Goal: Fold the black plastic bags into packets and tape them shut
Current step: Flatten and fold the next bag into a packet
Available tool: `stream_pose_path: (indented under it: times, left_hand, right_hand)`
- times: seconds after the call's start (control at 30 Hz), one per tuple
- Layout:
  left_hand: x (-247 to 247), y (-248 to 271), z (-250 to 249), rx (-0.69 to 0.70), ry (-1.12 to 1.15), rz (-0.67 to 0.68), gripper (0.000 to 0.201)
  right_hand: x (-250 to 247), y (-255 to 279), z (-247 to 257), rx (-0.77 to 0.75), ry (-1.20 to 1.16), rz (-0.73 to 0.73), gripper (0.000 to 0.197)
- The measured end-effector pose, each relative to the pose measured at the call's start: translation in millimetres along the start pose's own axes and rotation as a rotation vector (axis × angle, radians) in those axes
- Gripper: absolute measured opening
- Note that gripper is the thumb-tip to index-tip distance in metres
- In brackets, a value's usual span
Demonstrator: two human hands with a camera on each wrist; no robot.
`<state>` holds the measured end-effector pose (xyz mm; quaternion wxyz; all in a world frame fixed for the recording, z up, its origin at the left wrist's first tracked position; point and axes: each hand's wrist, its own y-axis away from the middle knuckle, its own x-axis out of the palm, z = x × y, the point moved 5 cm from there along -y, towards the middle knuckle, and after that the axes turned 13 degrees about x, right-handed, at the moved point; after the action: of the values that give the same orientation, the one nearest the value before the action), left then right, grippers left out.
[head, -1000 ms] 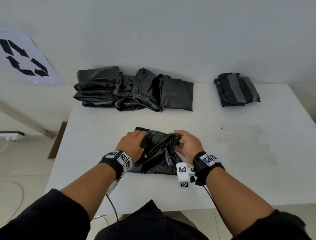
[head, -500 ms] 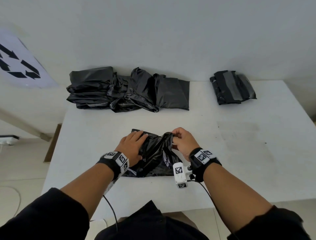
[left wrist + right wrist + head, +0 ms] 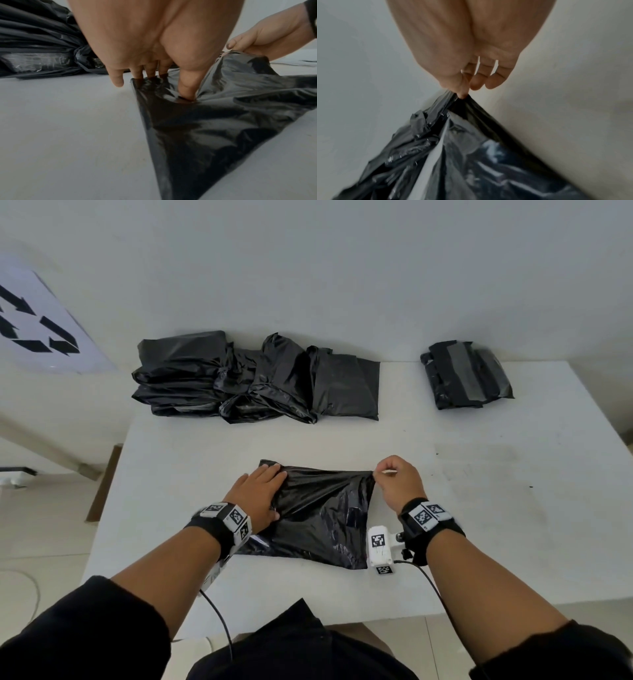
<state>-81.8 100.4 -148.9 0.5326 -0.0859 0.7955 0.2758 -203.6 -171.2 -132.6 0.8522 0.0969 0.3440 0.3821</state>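
A black plastic bag (image 3: pixel 322 511) lies spread on the white table (image 3: pixel 479 508) in front of me. My left hand (image 3: pixel 257 496) lies flat on its left side, fingers straight, and the thumb (image 3: pixel 187 86) presses into the plastic. My right hand (image 3: pixel 394 479) pinches the bag's far right corner (image 3: pixel 460 100) between thumb and forefinger and holds it pulled out to the right, slightly off the table. The left wrist view shows the bag (image 3: pixel 214 121) stretched between both hands.
A heap of loose black bags (image 3: pixel 246 378) lies at the back left of the table. A folded, taped packet (image 3: pixel 466 378) sits at the back right. A wall runs behind the table. A sheet with a recycling sign (image 3: pixel 37 326) is at far left.
My right hand has drawn the bag's corner out to the right, so the bunched bag now lies spread wide. My left hand stays pressed on the left side.
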Motion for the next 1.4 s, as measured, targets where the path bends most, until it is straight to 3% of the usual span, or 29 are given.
stream_pose_path:
  times: [0.13,0.2,0.3,0.47,0.53,0.6,0.7,0.8,0.97,1.1,1.27,1.4]
  left_hand:
    - [-5,-4,-16,0.108,-0.004,-0.012,0.097]
    - [3,-5,-18,0.119,0.027,0.055,0.107]
    - [14,-3,-13,0.098,-0.009,0.122,0.117]
    - [11,1,-5,-0.006,-0.003,0.07,0.118]
    - [8,2,-6,-0.047,-0.012,0.036,0.116]
    - [7,2,-12,-0.049,-0.035,0.01,0.113]
    - [13,3,-21,0.007,-0.072,0.027,0.107]
    - [19,6,-18,-0.016,-0.064,0.067,0.108]
    - [23,12,-7,-0.097,-0.055,0.067,0.113]
    - [21,15,-4,-0.135,0.039,-0.019,0.117]
    - [25,23,-6,-0.099,-0.005,-0.027,0.117]
    - [33,29,-6,-0.115,0.005,-0.01,0.116]
  right_hand:
    - [18,4,4,-0.184,0.29,0.174,0.052]
    - [27,5,4,-0.3,0.443,0.183,0.043]
    - [25,1,-1,-0.233,0.435,0.129,0.028]
    - [7,-1,-6,-0.154,0.303,-0.093,0.024]
    - [11,6,1,-0.234,0.315,-0.124,0.028]
    - [25,21,14,-0.405,0.415,-0.115,0.033]
    - [67,46,19,-0.597,0.681,0.122,0.046]
    - [88,51,-1,-0.478,0.943,0.267,0.063]
    - [57,33,-16,-0.245,1.025,0.081,0.06]
    - [27,30,-17,-0.157,0.764,-0.064,0.045]
    - [33,49,-26,-0.011,0.484,0.168,0.045]
    - [36,48,-34,0.011,0.3,0.129,0.027]
